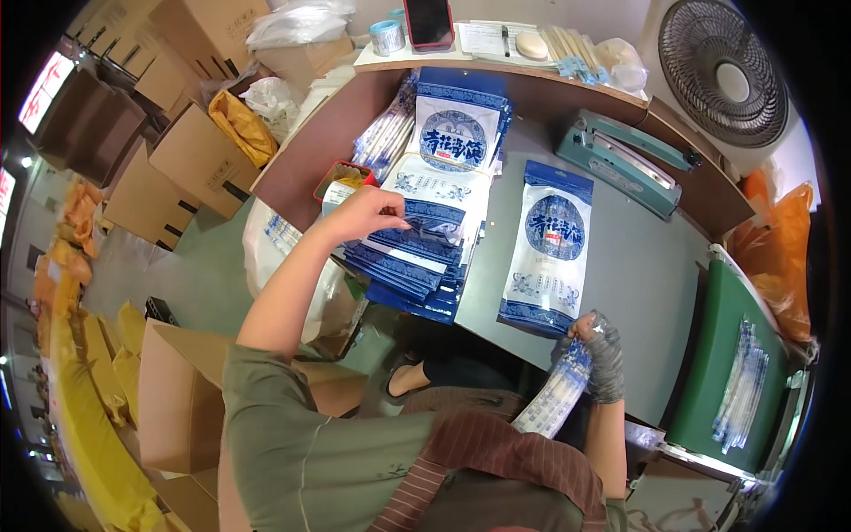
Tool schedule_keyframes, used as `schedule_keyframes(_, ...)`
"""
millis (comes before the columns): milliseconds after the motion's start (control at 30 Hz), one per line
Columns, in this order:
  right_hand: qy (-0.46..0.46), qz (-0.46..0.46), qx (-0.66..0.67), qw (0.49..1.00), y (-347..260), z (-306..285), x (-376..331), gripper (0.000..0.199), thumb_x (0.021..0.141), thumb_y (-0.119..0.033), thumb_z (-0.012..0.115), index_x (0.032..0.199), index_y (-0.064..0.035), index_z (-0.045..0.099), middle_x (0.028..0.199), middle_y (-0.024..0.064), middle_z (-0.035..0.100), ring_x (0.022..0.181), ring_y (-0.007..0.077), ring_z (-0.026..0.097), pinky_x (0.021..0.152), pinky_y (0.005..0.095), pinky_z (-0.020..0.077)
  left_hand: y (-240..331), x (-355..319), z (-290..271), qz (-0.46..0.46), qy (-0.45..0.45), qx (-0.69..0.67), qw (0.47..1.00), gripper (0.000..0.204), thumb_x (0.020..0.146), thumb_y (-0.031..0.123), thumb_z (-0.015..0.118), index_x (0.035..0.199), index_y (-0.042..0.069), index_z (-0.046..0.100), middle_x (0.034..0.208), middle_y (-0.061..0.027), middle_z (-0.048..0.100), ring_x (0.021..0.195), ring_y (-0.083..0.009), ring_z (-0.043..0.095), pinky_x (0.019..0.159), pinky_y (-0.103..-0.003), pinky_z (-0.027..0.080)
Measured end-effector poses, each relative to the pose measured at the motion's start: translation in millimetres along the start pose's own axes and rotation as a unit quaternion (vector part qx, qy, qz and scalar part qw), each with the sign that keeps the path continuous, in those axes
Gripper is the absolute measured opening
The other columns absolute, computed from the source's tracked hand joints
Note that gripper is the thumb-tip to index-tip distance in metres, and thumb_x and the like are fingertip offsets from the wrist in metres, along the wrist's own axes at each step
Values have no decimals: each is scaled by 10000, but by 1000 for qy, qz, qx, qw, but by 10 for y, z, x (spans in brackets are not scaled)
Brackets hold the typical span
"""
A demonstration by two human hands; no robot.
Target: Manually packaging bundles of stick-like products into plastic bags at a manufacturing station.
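Observation:
My left hand (377,215) is closed in a pinch over the stack of blue-and-white plastic pouches (441,182); whether a pouch edge or something small is between the fingertips is hidden. My right hand (605,359), its palm and wrist wrapped in grey film, grips the upper end of a bundle of slim wrapped chopsticks (556,395), white with blue ends, slanting down over the table's front edge. Just beyond that hand a single blue-and-white pouch (554,230) lies flat on the grey table. More wrapped sticks (387,133) lie left of the stack.
A teal heat sealer (620,164) stands at the back right. Farther right, several wrapped sticks (743,390) lie on a green conveyor belt (700,390). A small red box (335,182) sits by my left wrist. A shelf (496,64) and fan (731,80) are behind; cartons (182,168) stand left.

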State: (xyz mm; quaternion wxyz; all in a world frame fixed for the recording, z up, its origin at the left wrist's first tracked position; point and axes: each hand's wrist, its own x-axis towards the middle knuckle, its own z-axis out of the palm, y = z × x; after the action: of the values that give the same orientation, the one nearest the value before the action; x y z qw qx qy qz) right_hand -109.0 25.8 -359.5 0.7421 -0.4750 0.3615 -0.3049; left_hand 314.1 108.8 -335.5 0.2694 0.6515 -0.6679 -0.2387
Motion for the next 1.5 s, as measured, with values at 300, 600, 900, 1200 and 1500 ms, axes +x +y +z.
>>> schedule_keyframes(300, 24, -19, 12, 999, 21, -134, -28, 174, 824, -188, 626, 766, -56, 529, 727, 65, 568, 591, 132, 553, 540, 261, 484, -82, 89, 107, -73, 1, -207, 976, 146, 857, 156, 607, 804, 20, 605, 722, -12, 565, 666, -84, 514, 614, -230, 426)
schedule_keyframes(600, 2, -1, 30, 1000, -7, -75, -45, 172, 837, -199, 612, 779, -59, 533, 744, 63, 572, 601, 132, 552, 551, 263, 485, -14, 28, 480, 76, 176, 250, 949, 305, 773, 146, 644, 1058, 58, 580, 1035, -93, 545, 943, -249, 556, 782, -320, 474)
schedule_keyframes(900, 34, 1, 43, 999, -30, -42, -156, 228, 815, -259, 643, 809, -58, 538, 746, 57, 555, 614, 136, 556, 559, 278, 495, 337, 209, -182, 174, 188, 256, 932, 145, 760, 29, 598, 902, 25, 626, 809, -125, 595, 750, -267, 603, 660, -328, 488)
schedule_keyframes(1200, 25, -23, 64, 997, 20, -241, -262, 217, 822, -247, 634, 826, -56, 531, 779, 59, 542, 602, 142, 569, 532, 301, 521, 843, 318, -723, 34, 312, -28, 949, 193, 809, 123, 670, 712, 18, 541, 594, 48, 454, 596, -17, 387, 520, -196, 313)
schedule_keyframes(1500, 34, -26, 81, 996, 2, -443, -424, 196, 820, -229, 636, 848, -48, 565, 803, 65, 587, 686, 137, 598, 612, 263, 513, 2097, 322, -283, 29, 122, 114, 985, 186, 821, 188, 634, 750, 30, 567, 616, -68, 542, 566, -112, 482, 517, -294, 389)
